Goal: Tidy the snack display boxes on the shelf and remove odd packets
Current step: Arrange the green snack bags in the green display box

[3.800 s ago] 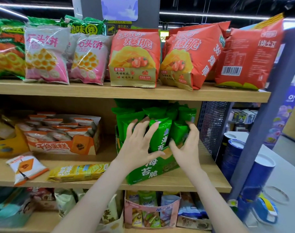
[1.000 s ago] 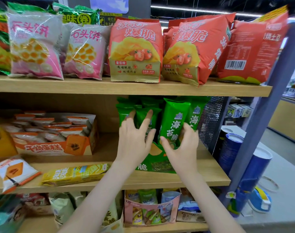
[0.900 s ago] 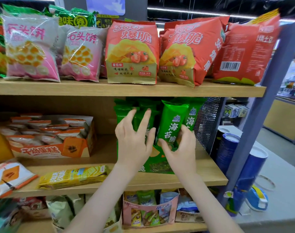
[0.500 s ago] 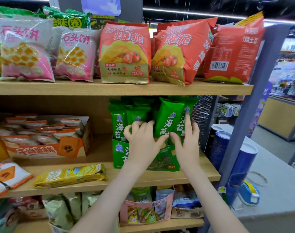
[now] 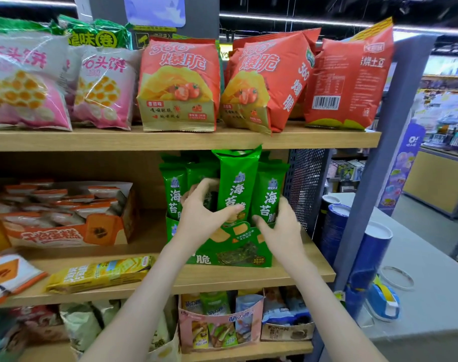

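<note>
A green display box (image 5: 238, 253) sits on the middle shelf (image 5: 222, 278) at its right end, with several green seaweed packets standing upright in it. One green packet (image 5: 238, 178) stands higher than the others, its top almost at the shelf above. My left hand (image 5: 204, 215) grips among the packets, with its thumb across the front of the raised packet and its fingers curled behind the one to its left. My right hand (image 5: 280, 228) holds the lower part of the rightmost green packet (image 5: 271, 194) between thumb and fingers; that hand is slightly blurred.
An orange cake box (image 5: 66, 231) stands to the left on the same shelf. In front of it lie a yellow packet (image 5: 97, 273) and an orange-white packet (image 5: 8, 275). A mesh side panel (image 5: 306, 184) closes the shelf's right end. Blue cup stacks (image 5: 371, 257) stand beyond it.
The box now sits square on the shelf with its packets upright. In the last half second one packet has risen above the rest, and my hands went from pressing the packets to gripping them.
</note>
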Tool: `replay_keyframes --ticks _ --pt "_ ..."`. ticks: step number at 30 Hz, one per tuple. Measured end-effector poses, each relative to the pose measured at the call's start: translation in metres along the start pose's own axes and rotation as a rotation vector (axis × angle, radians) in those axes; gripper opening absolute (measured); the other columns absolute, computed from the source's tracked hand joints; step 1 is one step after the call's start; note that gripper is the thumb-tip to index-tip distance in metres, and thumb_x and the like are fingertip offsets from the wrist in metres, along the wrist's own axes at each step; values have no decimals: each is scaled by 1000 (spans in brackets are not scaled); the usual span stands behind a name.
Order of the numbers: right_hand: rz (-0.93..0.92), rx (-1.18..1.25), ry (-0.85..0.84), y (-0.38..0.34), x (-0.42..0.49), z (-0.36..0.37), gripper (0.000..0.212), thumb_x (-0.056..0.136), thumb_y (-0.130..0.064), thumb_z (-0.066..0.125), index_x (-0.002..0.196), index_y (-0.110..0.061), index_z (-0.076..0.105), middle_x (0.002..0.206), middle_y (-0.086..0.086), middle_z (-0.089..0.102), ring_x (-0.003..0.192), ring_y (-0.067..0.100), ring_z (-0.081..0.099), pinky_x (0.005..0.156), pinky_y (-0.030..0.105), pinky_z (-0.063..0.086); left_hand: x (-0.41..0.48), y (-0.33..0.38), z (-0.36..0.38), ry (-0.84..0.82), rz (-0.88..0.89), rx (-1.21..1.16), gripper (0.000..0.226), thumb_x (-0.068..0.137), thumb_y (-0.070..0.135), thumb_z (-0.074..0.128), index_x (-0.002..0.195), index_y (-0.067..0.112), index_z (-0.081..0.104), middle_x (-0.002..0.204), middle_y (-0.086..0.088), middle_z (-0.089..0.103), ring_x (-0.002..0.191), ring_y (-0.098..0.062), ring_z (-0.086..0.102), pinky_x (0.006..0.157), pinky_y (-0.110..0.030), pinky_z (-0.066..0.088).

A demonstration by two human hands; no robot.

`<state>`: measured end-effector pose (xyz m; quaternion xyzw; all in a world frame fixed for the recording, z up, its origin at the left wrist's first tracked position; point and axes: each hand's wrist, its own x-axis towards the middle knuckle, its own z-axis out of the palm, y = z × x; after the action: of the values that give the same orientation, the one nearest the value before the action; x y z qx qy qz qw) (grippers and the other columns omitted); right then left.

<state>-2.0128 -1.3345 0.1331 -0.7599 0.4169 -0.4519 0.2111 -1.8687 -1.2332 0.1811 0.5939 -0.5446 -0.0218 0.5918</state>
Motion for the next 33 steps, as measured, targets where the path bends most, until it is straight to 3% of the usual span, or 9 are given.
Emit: replay_keyframes --ticks 5,7,10,13,19,22,24,29,33 --pt "-243 90 343 -22 -24 -3 69 81 -18 73 137 -5 35 131 7 41 117 13 37 100 37 36 -3 -8 0 -15 58 -24 41 65 61 72 99 62 49 104 24 61 110 -11 56 97 -52 43" --pt "-339 124 333 -33 -29 -2 56 83 -35 66 129 -10 45 124 1 43 114 9 39 97 34 36 -5 -7 -2 -49 58 31 42 68 65 66 105 63 46 108 29 57 113 -1 50 102 -48 39" --pt "-321 62 301 -37 -27 7 55 80 -52 58 110 -7 64 119 9 51 114 16 41 95 48 40 -13 -14 -7 -131 167 112 45 80 58 50 123 59 35 114 45 45 113 22 33 100 -27 27" --pt "-328 48 282 -36 -28 15 66 75 -56 60 111 0 62 120 15 51 116 20 38 95 47 38 -17 -22 -12 -235 232 154 48 86 46 38 131 57 29 122 49 36 119 25 20 101 -20 14" --pt "-211 200 194 -51 -29 14 60 76 -40 68 119 0 53 120 15 49 119 20 37 99 12 25 -16 -37 -12 -236 330 498 75 79 36 34 149 52 12 158 12 4 145 -9 -5 110 -40 1" --pt "-133 460 269 -67 -26 0 43 82 -16 72 113 -25 44 111 -4 52 109 9 52 90 5 34 -18 -58 -7 -94 355 768 61 92 40 36 153 33 26 163 -8 4 149 -26 -1 113 -60 8" --pt "-160 575 310 -76 -25 -13 48 84 -15 70 111 -40 39 109 -17 54 103 0 56 90 11 41 -18 -65 -7 -62 385 833 56 97 46 35 150 31 32 162 -9 7 149 -27 4 112 -62 11" --pt "-215 680 228 -78 -42 -22 47 83 -13 67 117 -33 42 106 -21 60 101 -3 60 86 14 46 -16 -72 -14 -139 446 649 53 99 40 33 151 31 30 162 4 -5 150 -17 -12 118 -47 -3" --pt "-191 767 175 -73 -66 -23 50 77 -17 70 116 -28 42 108 -17 57 99 -8 58 85 9 44 -30 -58 -28 -154 319 225 57 92 4 35 143 28 42 156 11 22 148 -2 10 120 -31 11"
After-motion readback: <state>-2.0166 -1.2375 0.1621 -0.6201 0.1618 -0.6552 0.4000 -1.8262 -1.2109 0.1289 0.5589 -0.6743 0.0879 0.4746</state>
